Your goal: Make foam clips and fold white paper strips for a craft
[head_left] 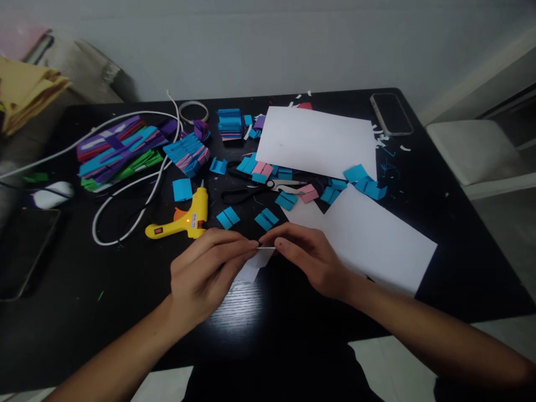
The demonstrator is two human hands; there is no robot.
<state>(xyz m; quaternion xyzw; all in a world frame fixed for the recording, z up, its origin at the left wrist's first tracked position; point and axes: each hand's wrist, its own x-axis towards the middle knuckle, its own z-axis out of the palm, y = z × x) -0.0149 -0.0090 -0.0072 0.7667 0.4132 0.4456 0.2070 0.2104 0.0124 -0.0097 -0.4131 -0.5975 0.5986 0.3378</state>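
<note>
Between both hands is a small piece of white paper, seen nearly edge-on at its top. My left hand pinches its left end, and my right hand pinches the right end between thumb and fingers. Just beyond the hands lie folded blue paper pieces. A yellow glue gun with a small lit orange light rests past my left hand. Scissors with black handles lie open-bladed among blue and pink pieces.
White sheets lie at the right, another large white sheet behind. Bundled coloured strips, a white cable and a white computer mouse are at the left. A phone lies at the back right of the black table.
</note>
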